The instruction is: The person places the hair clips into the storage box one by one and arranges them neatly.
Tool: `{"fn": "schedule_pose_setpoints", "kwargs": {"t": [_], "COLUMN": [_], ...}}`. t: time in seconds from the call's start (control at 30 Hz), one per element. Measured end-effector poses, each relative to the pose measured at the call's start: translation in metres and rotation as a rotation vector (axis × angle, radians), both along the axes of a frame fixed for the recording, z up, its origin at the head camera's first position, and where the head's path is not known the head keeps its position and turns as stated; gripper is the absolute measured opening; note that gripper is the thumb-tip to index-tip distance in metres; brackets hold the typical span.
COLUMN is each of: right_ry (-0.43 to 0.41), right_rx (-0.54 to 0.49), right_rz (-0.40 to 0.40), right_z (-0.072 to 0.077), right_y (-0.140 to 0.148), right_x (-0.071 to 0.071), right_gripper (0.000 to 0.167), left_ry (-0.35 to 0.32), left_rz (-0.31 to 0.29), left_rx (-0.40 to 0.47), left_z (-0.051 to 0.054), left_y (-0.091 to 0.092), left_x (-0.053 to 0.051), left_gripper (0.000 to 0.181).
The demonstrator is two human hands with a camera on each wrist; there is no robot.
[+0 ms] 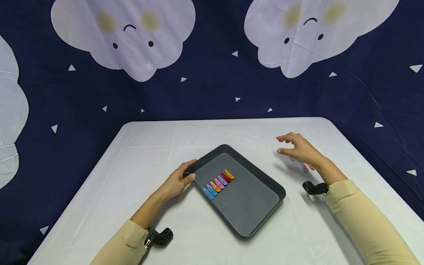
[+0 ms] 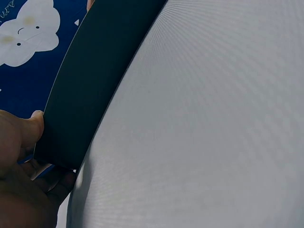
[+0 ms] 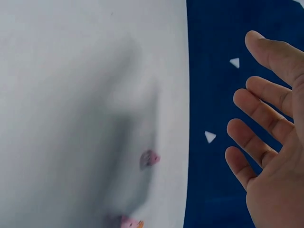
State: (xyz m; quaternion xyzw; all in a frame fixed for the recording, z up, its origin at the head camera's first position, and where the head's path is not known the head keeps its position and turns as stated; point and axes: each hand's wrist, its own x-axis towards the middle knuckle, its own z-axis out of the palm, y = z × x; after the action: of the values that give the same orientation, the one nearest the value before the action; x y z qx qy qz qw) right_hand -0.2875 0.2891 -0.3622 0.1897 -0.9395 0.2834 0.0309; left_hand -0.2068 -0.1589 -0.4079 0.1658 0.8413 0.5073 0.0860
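White tablecloth [image 1: 159,147] bears the grey tray [image 1: 251,206], left hand [image 1: 177,181] pinching it at ten o'clock, right hand [image 1: 299,150] spread, empty, at two o'clock; an uneven tug could skew the hair clips [image 1: 220,186] inside.

Small pink items [image 1: 306,167] are partly hidden by the right hand [image 1: 299,149] and too small to be identified; one is cut off below in the right wrist view. The tray [image 2: 95,80] is cut off above in the left wrist view, its inside hidden.
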Motion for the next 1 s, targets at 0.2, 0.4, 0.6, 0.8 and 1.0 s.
{"fn": "schedule_pose_setpoints", "kwargs": {"t": [0.2, 0.4, 0.6, 0.8, 1.0], "right_ry": [-0.031, -0.067, -0.114, -0.181, -0.238], "right_rx": [0.007, 0.017, 0.044, 0.050, 0.026], "right_rz": [-0.038, -0.064, -0.077, -0.084, -0.092], "right_z": [-0.006, -0.012, -0.015, -0.020, -0.026], "right_y": [0.012, 0.023, 0.033, 0.040, 0.044], "right_x": [-0.002, -0.003, -0.003, -0.004, -0.006], "right_gripper": [0.054, 0.057, 0.058, 0.060, 0.058], "left_ry": [-0.004, -0.008, -0.010, 0.002, 0.004], "left_rz": [-0.004, 0.000, -0.006, -0.011, -0.009], "left_rx": [0.003, 0.006, 0.000, -0.001, 0.001], "left_z": [0.000, 0.000, 0.000, 0.000, 0.000], "left_y": [0.000, 0.000, 0.000, -0.001, 0.000], "left_x": [0.000, 0.000, 0.000, -0.001, -0.001], "left_gripper": [0.054, 0.054, 0.054, 0.054, 0.054]}}
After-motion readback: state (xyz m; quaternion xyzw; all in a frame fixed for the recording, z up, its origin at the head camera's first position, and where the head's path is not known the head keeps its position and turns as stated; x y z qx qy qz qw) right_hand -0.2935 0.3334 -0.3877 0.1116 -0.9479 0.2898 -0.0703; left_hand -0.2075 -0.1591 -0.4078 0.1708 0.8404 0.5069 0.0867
